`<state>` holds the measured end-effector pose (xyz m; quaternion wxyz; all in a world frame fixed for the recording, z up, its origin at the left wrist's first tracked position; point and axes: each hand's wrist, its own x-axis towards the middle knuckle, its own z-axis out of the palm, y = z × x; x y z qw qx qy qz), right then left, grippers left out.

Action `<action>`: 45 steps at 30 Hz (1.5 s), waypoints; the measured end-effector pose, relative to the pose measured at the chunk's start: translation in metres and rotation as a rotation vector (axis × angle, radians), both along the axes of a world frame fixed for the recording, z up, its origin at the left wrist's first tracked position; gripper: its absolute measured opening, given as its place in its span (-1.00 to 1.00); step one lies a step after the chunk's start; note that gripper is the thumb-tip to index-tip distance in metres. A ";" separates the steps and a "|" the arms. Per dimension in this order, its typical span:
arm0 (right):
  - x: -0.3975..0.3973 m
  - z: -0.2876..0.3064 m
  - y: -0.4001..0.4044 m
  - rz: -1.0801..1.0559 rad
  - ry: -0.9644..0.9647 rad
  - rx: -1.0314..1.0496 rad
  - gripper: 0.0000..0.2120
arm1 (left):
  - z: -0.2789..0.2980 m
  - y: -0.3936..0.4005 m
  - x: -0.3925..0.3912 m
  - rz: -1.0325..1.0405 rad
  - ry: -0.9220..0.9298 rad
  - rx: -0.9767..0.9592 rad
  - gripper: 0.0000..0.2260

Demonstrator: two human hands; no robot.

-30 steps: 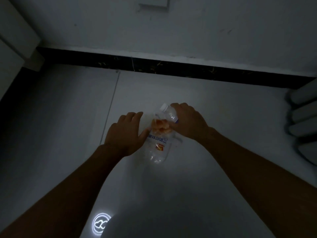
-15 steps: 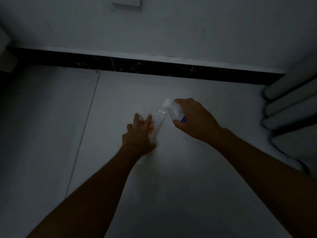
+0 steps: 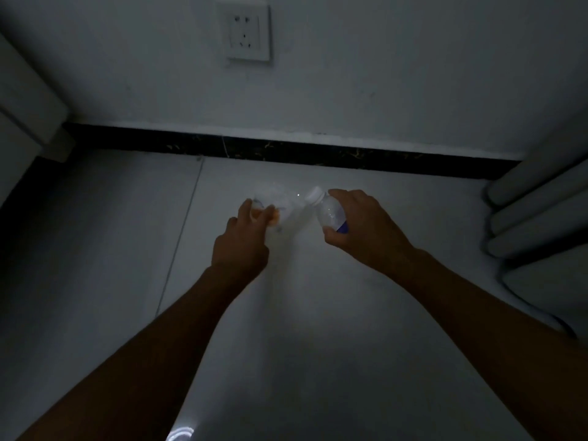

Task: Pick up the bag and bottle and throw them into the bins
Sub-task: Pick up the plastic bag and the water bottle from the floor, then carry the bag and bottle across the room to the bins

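Observation:
A clear plastic bottle (image 3: 327, 211) with a white cap and a blue label is gripped by my right hand (image 3: 366, 230); its cap points up and to the left. My left hand (image 3: 245, 240) pinches a clear plastic bag (image 3: 280, 205) with orange print, which spreads out above my fingers over the white floor. The bag and the bottle are slightly apart. No bin is in view.
A white wall with a power socket (image 3: 246, 31) stands ahead, above a black skirting strip (image 3: 286, 152). White curtain folds (image 3: 541, 202) hang at the right. A white cabinet edge (image 3: 22, 106) is at the far left. The floor is white tile.
My hands have separated: the right one lifted the bottle off to the right, while the left one took hold of the bag. The view tilted up, showing the socket.

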<state>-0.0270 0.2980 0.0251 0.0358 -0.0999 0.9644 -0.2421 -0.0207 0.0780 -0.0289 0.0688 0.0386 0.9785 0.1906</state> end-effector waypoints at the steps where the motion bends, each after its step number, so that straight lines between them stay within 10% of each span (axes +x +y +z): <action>1: -0.001 0.007 -0.001 -0.004 0.008 -0.004 -0.36 | 0.013 -0.003 -0.002 -0.006 0.029 0.001 -0.35; 13: -0.012 0.223 -0.031 0.024 0.111 -0.057 -0.40 | 0.244 -0.052 -0.011 -0.041 0.204 0.026 -0.38; 34: -0.001 0.847 -0.051 0.013 0.464 -0.090 -0.35 | 0.894 -0.083 -0.006 -0.073 0.577 -0.081 -0.35; 45: 0.044 1.055 -0.044 0.052 0.693 -0.102 -0.38 | 1.099 -0.086 0.036 -0.048 0.772 -0.122 -0.36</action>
